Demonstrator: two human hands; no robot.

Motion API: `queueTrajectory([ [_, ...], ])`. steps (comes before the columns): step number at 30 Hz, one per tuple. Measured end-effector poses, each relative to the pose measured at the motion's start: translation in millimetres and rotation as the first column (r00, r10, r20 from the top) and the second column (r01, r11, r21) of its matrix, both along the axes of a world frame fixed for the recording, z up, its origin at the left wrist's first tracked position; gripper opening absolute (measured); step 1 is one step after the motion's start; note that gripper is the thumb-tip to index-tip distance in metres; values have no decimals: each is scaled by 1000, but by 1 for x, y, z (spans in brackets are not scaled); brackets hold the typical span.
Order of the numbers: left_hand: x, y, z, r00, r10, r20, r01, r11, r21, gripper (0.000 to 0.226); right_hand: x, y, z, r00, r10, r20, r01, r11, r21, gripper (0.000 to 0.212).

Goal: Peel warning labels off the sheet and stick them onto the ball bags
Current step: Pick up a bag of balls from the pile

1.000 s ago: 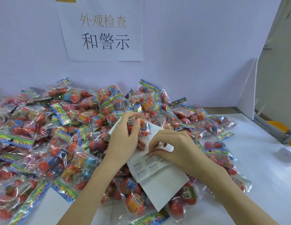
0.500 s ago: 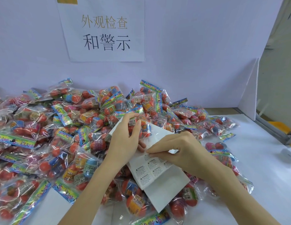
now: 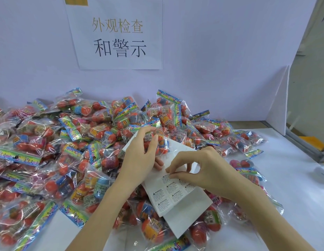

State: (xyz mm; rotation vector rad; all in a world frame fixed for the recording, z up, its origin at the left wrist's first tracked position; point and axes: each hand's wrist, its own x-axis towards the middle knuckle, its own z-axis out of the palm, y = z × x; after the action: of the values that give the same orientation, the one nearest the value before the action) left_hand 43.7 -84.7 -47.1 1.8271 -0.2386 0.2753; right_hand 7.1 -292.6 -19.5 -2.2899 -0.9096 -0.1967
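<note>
I see the left hand (image 3: 139, 160) gripping a crinkly clear bag (image 3: 158, 140) and the flat white sheet (image 3: 184, 211), right hand (image 3: 206, 171) pinching a small rectangular label (image 3: 166, 177).

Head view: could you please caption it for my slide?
Right hand peels a warning label while left hand holds sheet and ball bag.

A left hand (image 3: 139, 160) holds a ball bag (image 3: 158, 142) together with a white label sheet (image 3: 177, 196) above a heap of ball bags (image 3: 67, 151) on a white table (image 3: 293, 178). The right hand (image 3: 206, 171) pinches a warning label (image 3: 166, 175) at the sheet's upper printed row. A paper sign (image 3: 117, 33) hangs on the far wall.
</note>
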Motion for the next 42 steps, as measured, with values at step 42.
queueTrajectory([
  [42, -21, -2, 29, 866, -491, 91, 496, 867, -39, 45, 6, -29, 20, 900, 41, -434, 110, 942, 316, 12],
])
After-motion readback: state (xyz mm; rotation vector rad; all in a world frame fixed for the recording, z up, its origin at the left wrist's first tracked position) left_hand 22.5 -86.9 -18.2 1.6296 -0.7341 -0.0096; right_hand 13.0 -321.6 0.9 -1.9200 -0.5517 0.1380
